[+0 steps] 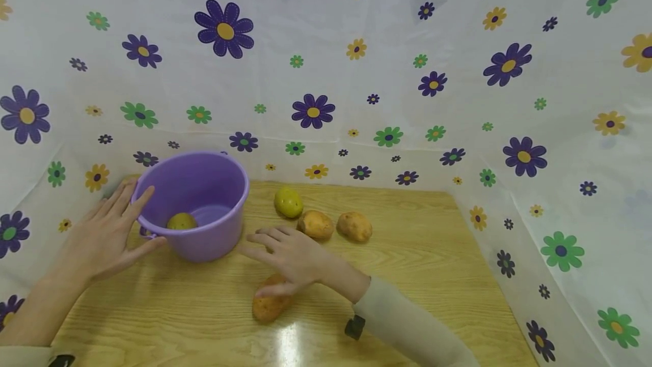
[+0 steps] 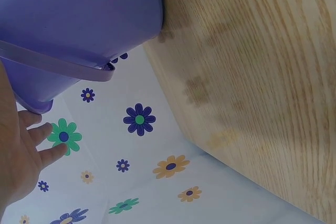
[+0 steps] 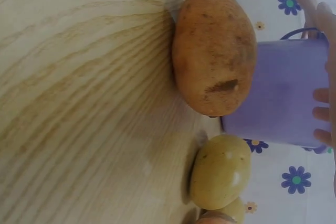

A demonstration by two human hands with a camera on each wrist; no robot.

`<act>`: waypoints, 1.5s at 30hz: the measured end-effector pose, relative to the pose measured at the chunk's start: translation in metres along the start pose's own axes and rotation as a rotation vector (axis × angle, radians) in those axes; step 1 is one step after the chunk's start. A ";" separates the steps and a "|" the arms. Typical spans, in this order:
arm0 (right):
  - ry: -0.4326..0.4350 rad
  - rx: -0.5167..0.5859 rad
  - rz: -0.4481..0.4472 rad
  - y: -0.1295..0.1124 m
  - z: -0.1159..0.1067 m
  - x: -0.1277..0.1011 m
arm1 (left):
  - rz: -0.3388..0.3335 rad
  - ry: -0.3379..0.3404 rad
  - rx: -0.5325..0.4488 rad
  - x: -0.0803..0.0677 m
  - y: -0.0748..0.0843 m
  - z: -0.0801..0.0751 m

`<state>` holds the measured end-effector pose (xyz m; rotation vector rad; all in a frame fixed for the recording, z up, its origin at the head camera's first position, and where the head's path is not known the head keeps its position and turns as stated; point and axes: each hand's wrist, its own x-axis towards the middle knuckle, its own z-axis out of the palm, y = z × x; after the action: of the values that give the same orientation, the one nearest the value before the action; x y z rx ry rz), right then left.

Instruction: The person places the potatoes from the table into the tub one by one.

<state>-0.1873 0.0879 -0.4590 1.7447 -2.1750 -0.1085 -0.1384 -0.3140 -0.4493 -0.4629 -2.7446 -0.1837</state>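
Observation:
A purple bucket stands at the left of the table with one potato inside. My left hand is at its left rim, fingers spread and thumb in front of the bucket. The handle hangs down the bucket's side in the left wrist view. To the right of the bucket, my right hand hovers with loosely extended fingers, holding nothing. Partly hidden beneath it in the head view is a brownish potato, seen whole as a large potato in the right wrist view.
Behind my right hand lie a greenish-yellow potato and two tan potatoes side by side. White flower-printed sheeting closes off the back and sides of the wooden table.

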 end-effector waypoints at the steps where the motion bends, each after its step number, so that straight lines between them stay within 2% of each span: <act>1: -0.002 0.006 0.001 -0.001 0.001 -0.002 | 0.001 0.002 0.000 0.000 0.000 0.000; 7: -0.028 0.044 0.003 -0.005 0.010 -0.010 | 0.015 0.010 0.012 0.001 0.000 0.001; 12: -0.078 0.027 -0.011 -0.010 0.017 -0.015 | 0.019 0.012 0.021 0.001 0.000 0.001; 24: -0.128 0.025 -0.039 -0.024 0.031 -0.024 | 0.013 0.015 0.016 0.001 -0.001 0.002; 35: -0.137 0.034 -0.055 -0.038 0.049 -0.029 | 0.006 0.010 0.012 0.000 -0.001 0.002; 45: -0.104 -0.005 -0.046 -0.037 0.053 -0.035 | 0.000 0.019 0.005 0.000 -0.001 0.002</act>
<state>-0.1631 0.1043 -0.5267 1.8241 -2.2051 -0.2210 -0.1394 -0.3148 -0.4509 -0.4569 -2.7261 -0.1800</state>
